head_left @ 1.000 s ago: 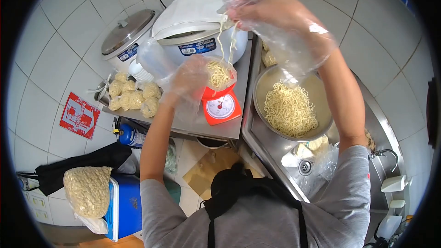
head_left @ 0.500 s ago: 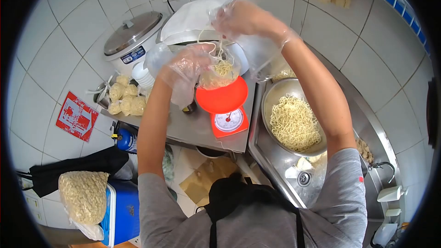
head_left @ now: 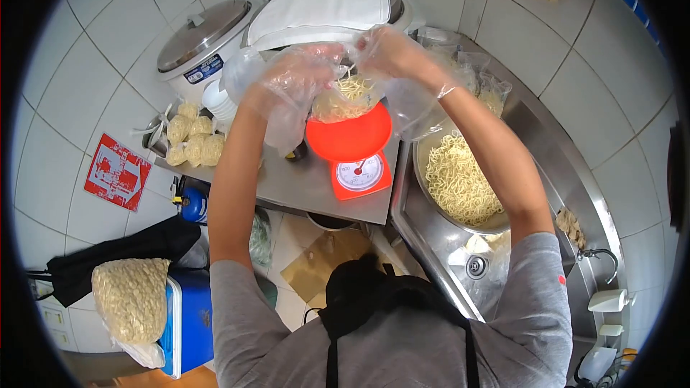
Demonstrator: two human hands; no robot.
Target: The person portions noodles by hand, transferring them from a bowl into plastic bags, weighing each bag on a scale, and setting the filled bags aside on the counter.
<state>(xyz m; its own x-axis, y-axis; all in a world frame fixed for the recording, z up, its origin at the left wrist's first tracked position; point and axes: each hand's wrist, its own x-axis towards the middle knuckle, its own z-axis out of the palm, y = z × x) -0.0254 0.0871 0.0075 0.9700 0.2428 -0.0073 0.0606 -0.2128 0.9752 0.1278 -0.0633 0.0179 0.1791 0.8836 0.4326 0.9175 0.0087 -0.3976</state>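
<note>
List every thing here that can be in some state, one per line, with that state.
left hand: gloved, gripping the noodle bag.
right hand: gloved, at the bag's mouth, touching noodles.
noodle bag: open, part filled, over the scale.
scale: red pan on, dial readable but too small.
metal bowl: holds loose noodles.
steel-lidded cooker: lid shut.
large cooker: covered with white cloth.
</note>
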